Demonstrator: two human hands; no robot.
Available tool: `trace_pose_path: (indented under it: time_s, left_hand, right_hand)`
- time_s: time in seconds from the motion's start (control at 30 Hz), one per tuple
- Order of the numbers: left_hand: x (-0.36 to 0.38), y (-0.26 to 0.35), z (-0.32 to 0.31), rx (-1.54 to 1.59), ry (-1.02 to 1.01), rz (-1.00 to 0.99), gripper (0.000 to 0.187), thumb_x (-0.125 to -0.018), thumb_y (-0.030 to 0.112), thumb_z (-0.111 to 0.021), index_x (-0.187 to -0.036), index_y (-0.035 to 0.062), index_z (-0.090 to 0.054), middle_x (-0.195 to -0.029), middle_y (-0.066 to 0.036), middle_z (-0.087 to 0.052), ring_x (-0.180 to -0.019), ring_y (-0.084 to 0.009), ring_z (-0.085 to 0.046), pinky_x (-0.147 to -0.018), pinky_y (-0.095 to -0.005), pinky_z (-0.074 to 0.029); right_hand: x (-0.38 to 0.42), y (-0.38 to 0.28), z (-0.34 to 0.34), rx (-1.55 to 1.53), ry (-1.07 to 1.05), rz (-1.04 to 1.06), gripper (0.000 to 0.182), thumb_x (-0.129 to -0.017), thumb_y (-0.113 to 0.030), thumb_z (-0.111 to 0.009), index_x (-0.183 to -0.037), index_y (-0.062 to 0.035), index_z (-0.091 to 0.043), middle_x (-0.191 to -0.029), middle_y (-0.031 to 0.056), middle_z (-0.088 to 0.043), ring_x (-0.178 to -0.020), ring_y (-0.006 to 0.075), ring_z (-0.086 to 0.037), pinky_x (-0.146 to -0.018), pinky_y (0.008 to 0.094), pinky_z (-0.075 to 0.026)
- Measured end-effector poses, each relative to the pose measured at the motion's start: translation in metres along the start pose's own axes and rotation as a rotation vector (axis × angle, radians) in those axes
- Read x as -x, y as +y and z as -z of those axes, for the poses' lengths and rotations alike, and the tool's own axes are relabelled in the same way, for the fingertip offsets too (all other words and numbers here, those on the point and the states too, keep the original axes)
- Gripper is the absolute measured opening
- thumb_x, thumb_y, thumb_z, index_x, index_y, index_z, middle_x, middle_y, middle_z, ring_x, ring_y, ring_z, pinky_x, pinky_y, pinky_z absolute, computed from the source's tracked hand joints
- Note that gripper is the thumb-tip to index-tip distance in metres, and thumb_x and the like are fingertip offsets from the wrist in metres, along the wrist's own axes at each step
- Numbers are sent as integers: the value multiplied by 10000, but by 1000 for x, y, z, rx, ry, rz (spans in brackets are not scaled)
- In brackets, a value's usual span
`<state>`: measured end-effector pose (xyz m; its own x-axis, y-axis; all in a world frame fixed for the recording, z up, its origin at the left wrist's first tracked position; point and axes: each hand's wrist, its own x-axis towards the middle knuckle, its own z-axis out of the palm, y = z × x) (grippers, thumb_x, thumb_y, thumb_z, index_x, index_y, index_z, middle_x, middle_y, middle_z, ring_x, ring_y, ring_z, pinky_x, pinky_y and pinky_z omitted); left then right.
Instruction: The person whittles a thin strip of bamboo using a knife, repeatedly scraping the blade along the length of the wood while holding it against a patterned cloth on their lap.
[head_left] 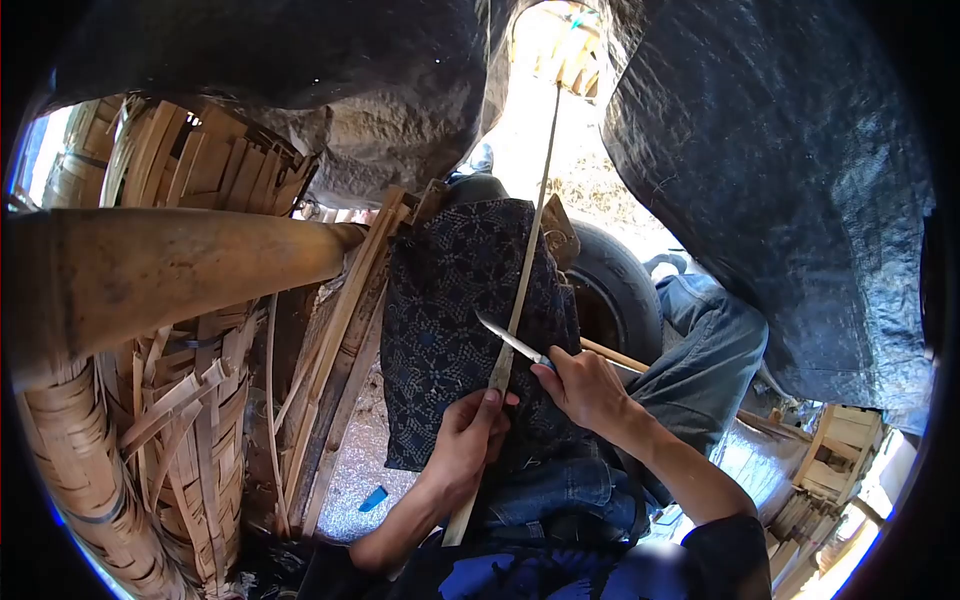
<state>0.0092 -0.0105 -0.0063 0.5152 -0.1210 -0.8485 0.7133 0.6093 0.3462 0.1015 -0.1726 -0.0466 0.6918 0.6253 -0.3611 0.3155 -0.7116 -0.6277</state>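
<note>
My left hand [470, 438] is closed around a long, thin bamboo strip [527, 262], which runs from near my lap up and away toward the bright opening. In my right hand [590, 388] is a knife [508, 338] with a blue handle, its blade pointing up and left. The blade crosses the strip a little beyond my left fingers. Under the strip, a dark patterned cloth [430, 300] lies draped over my lap.
A thick bamboo pole [190, 255] juts in from the left, above woven bamboo baskets [90, 450]. Split bamboo lengths [335, 370] lean beside the cloth. A tire [620, 275] stands beyond my knee. Dark sheeting [780, 180] hangs overhead. A blue scrap [373, 499] lies on the ground.
</note>
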Motion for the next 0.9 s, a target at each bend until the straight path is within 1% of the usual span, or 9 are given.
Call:
trace_pose_path:
  time_s: [0.1,0.3,0.37,0.47,0.57,0.63,0.7,0.77,0.9]
  left_hand:
    - [0,7,-4,9,25,34,271,-969,288,-432,-979,40,-539,-608,75,-334,-452,-12,-238,-397,-195,-177]
    - [-1,9,-6,28,35,80,267,-971,276,-430,-978,33,-539,-601,69,-340,-445,-14,-238,-389,-195,-171]
    - [0,9,-7,50,38,91,270,-972,277,-428,-980,31,-539,-600,68,-343,-444,-15,-239,-388,-193,-171]
    - [3,17,-7,98,12,91,257,-970,259,-432,-996,25,-535,-596,69,-334,-441,-21,-238,-387,-196,-176]
    - [12,26,-3,21,23,12,313,-975,302,-400,-1014,20,-530,-597,66,-318,-451,-37,-249,-402,-201,-196]
    - [16,39,4,373,-108,190,383,-980,356,-350,-1024,18,-525,-606,61,-309,-475,-54,-269,-427,-202,-216]
    - [12,40,11,429,-163,219,430,-977,407,-315,-1010,30,-521,-619,56,-316,-504,-64,-283,-456,-202,-233]
    - [-2,31,24,434,-269,268,403,-972,406,-335,-990,49,-520,-630,55,-323,-523,-67,-288,-474,-209,-246]
    - [-1,35,12,336,-155,240,281,-957,331,-434,-990,66,-524,-673,45,-403,-550,-69,-329,-494,-213,-276]
  right_hand:
    - [-6,2,2,22,-2,5,348,-898,-303,-551,-713,-17,-481,-457,144,-498,-397,326,-535,-389,414,-422]
    - [-50,19,7,26,230,-23,350,-923,-279,-502,-709,-4,-487,-514,208,-526,-509,382,-589,-432,453,-448]
    - [-63,24,20,-46,160,-44,360,-935,-274,-481,-710,8,-490,-514,207,-511,-488,362,-575,-422,430,-421]
    - [-70,24,31,-329,285,-57,374,-964,-249,-417,-706,18,-460,-476,172,-406,-381,310,-397,-416,382,-305]
    - [-50,11,34,-439,242,62,385,-971,-248,-396,-698,21,-438,-476,166,-356,-385,284,-350,-422,374,-291]
    - [-34,8,32,-457,186,73,395,-973,-252,-388,-694,26,-425,-488,170,-339,-390,268,-341,-423,370,-279]
    - [-24,1,34,-512,161,48,401,-974,-254,-385,-688,24,-426,-480,157,-331,-385,254,-325,-417,367,-268]
    - [-19,-4,38,-513,168,44,398,-970,-253,-404,-679,15,-442,-459,136,-360,-362,245,-351,-397,354,-285]
    - [-8,-11,34,-317,86,52,390,-953,-275,-458,-681,3,-486,-448,130,-441,-341,241,-446,-365,344,-325]
